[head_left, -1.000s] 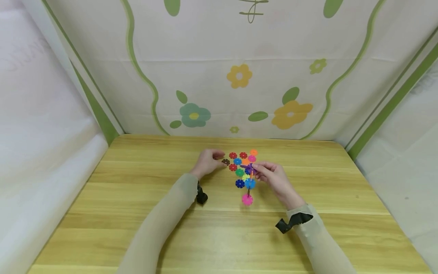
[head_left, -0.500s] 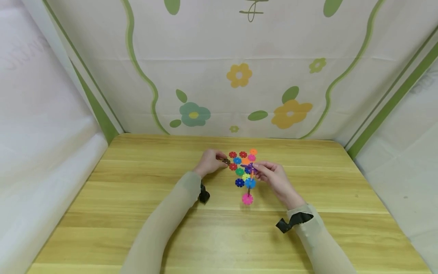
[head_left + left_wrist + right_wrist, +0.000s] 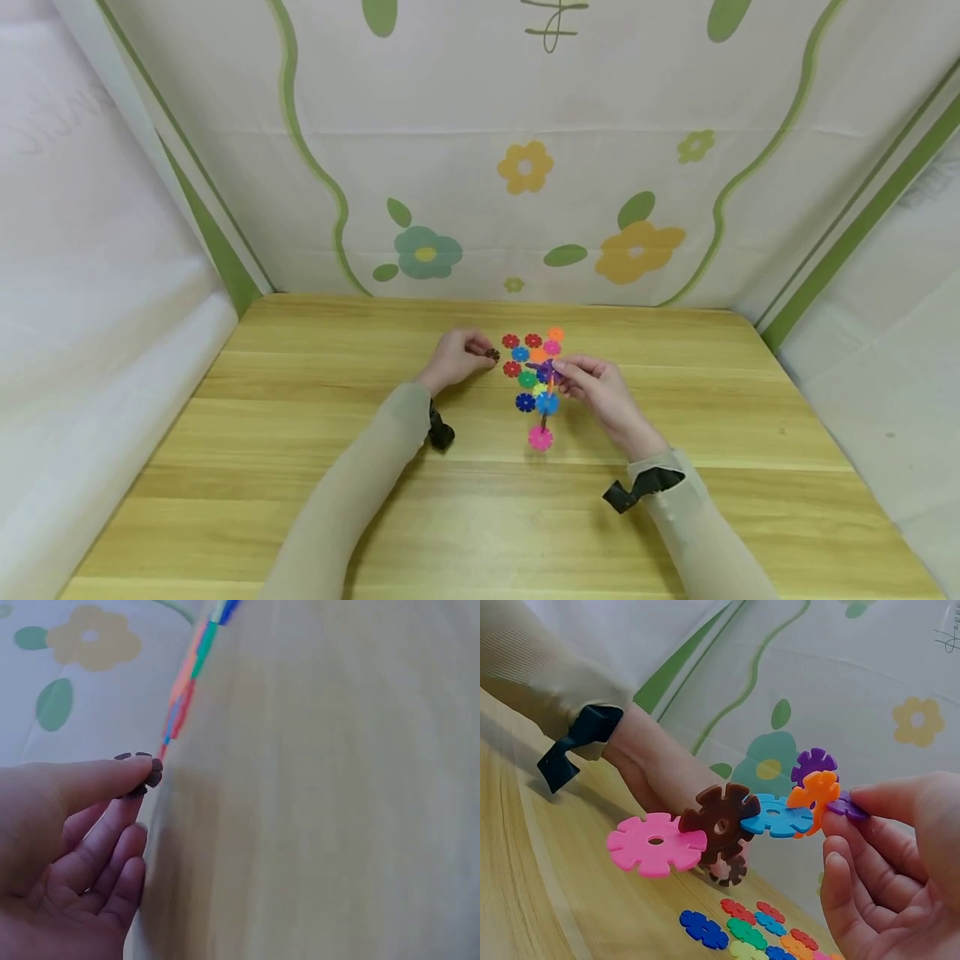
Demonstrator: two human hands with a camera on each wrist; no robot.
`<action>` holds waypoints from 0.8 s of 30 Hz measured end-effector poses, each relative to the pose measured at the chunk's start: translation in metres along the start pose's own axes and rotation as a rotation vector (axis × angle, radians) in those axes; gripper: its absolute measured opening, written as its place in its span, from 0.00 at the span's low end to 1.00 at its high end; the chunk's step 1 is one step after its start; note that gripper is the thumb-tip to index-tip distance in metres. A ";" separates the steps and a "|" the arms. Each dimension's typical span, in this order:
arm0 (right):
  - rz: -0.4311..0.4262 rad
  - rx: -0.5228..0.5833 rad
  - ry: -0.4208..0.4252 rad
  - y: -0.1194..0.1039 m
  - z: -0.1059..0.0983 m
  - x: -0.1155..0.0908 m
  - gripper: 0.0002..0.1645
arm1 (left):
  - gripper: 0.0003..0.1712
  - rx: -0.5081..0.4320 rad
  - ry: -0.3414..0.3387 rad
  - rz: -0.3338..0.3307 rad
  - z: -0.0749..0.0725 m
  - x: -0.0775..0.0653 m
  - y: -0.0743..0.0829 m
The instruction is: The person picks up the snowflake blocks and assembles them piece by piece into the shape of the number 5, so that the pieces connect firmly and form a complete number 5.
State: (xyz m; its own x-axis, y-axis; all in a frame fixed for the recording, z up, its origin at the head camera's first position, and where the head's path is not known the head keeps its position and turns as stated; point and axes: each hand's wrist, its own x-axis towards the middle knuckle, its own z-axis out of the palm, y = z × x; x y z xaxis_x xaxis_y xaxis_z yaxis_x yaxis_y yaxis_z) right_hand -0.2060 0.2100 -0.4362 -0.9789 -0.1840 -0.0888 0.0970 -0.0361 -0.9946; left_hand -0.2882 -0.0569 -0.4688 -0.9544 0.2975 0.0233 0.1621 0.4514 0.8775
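My left hand (image 3: 454, 360) pinches a brown notched plastic building disc (image 3: 154, 776) between thumb and forefinger, just left of the loose discs. My right hand (image 3: 600, 392) holds a chain of interlocked notched discs by a purple disc (image 3: 849, 808) at its end. Along the chain come another purple disc (image 3: 814, 763), an orange disc (image 3: 816, 796), a light-blue disc (image 3: 777, 816), a larger-looking brown disc (image 3: 720, 823) and a pink disc (image 3: 656, 844) at the far end. In the head view the chain hangs toward me, partly over the loose discs.
Several loose discs lie flat on the wooden table (image 3: 480, 517) between the hands, among them a red disc (image 3: 511, 341), a green disc (image 3: 527, 379) and a dark-blue disc (image 3: 525, 402). A flower-printed cloth (image 3: 457, 167) rises behind the table's back edge.
My left fingers have closed on the brown disc and drawn it slightly left, away from the red discs. My right hand and the chain have stayed almost still.
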 end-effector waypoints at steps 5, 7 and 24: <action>0.000 0.009 0.005 0.002 0.000 0.000 0.19 | 0.13 -0.059 0.016 0.000 -0.004 -0.010 0.003; 0.001 0.011 0.007 0.002 0.000 0.000 0.18 | 0.13 -0.090 0.018 0.005 -0.005 -0.014 0.006; -0.043 -0.014 -0.024 0.002 0.005 0.000 0.17 | 0.10 -0.371 0.001 0.007 -0.003 -0.057 0.048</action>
State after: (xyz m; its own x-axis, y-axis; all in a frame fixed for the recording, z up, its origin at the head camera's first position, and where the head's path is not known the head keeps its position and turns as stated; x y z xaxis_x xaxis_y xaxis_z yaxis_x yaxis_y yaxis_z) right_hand -0.2045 0.2050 -0.4380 -0.9775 -0.2063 -0.0445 0.0519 -0.0305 -0.9982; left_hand -0.2271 -0.0549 -0.4260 -0.9538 0.2989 0.0299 0.0667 0.1138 0.9913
